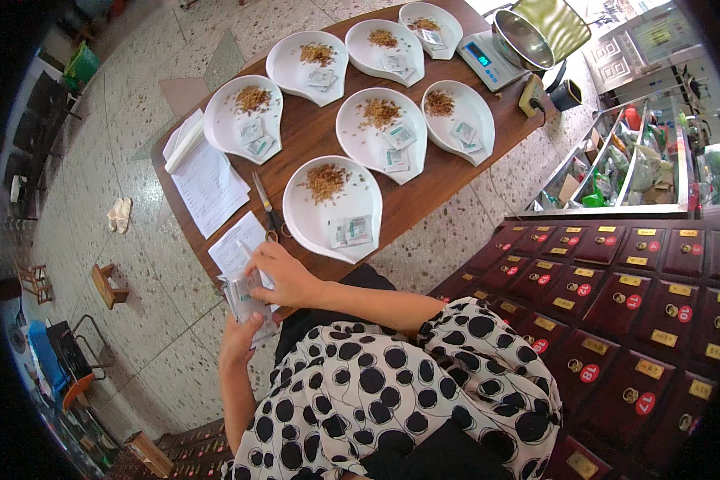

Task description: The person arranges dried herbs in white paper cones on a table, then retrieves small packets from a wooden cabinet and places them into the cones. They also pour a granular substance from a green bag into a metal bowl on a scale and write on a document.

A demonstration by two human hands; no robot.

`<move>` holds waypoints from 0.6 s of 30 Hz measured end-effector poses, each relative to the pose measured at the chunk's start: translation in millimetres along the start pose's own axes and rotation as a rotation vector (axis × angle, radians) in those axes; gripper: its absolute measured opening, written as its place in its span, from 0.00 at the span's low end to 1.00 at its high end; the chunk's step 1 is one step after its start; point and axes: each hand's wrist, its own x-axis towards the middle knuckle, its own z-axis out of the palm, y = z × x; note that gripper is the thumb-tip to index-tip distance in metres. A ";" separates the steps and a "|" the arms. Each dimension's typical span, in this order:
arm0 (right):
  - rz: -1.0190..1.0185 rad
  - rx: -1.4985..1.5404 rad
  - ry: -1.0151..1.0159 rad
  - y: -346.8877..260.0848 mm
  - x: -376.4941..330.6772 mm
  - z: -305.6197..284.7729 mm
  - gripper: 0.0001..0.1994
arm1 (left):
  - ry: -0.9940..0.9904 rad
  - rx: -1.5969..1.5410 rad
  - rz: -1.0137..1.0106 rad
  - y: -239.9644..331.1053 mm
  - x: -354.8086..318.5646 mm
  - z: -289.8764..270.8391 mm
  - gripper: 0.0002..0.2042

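In front of me, past the table's near left corner, my left hand (238,340) is closed around a clear plastic packet (242,290) with some green print. Its contents are hard to make out. My right hand (290,278) bends over the packet's upper part, fingers closed on it. Just beyond my hands lies a printed sheet (230,250) on the table. The nearest white scoop-shaped tray (304,228) holds a heap of dried brown herb pieces (326,182) and small white-and-green sachets (350,231). Scissors (266,202) rest between that tray and the papers.
Several similar trays (210,126) with herbs and sachets cover the wooden table (312,128). A paper stack (210,190) lies at its left edge. Far right stand a digital scale (500,76) and a metal bowl (528,42). A dark red drawer cabinet (588,328) is at my right.
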 end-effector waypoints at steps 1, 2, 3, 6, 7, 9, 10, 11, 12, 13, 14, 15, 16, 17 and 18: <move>0.002 0.053 0.082 2.3 2.2 -4.2 0.19 | 0.024 -0.022 0.014 11.5 -3.9 20.4 0.24; 0.003 0.111 -0.026 5.2 2.8 -9.2 0.20 | 0.004 0.066 0.016 12.2 -3.2 23.2 0.22; 0.003 0.169 -0.134 8.5 3.1 -14.2 0.22 | -0.016 0.154 0.019 11.6 -3.7 22.8 0.20; 0.183 0.425 -0.516 3.6 3.6 -28.2 0.22 | 0.050 0.438 0.038 18.3 -9.0 32.0 0.17; 0.234 0.461 -0.548 2.6 -1.1 -25.2 0.21 | 0.095 0.534 0.044 19.8 -11.0 35.7 0.17; 0.282 0.487 -0.538 5.1 -7.0 -18.2 0.18 | 0.219 0.616 0.022 18.3 -11.5 39.9 0.18; 0.341 0.465 -0.540 6.7 -9.8 -16.6 0.18 | 0.286 0.656 0.001 15.9 -15.7 41.2 0.19; 0.399 0.441 -0.542 7.9 -11.7 -14.9 0.18 | 0.394 0.713 0.048 12.6 -18.3 44.2 0.19; 0.457 0.417 -0.547 9.8 -14.5 -12.2 0.17 | 0.502 0.771 0.094 8.7 -18.3 49.2 0.19; 0.409 0.398 -0.514 18.0 -23.4 -2.1 0.18 | 0.636 0.822 0.132 2.0 -24.3 54.5 0.19; 0.433 0.389 -0.581 15.8 -22.9 -3.5 0.19 | 0.675 0.819 0.259 -3.5 -24.0 58.0 0.19; 0.282 0.324 -0.540 25.6 -28.3 3.4 0.20 | 0.713 0.817 0.384 -7.9 -19.9 62.5 0.18; 0.129 0.275 -0.498 33.0 -33.9 11.5 0.20 | 0.759 0.824 0.503 -8.8 -20.4 64.6 0.18; 0.247 0.290 -0.560 26.9 -33.8 10.5 0.20 | 0.659 0.757 0.347 -11.3 -24.1 61.3 0.17; 0.367 0.301 -0.623 20.9 -34.5 8.5 0.21 | 0.557 0.680 0.198 -14.3 -28.8 56.1 0.16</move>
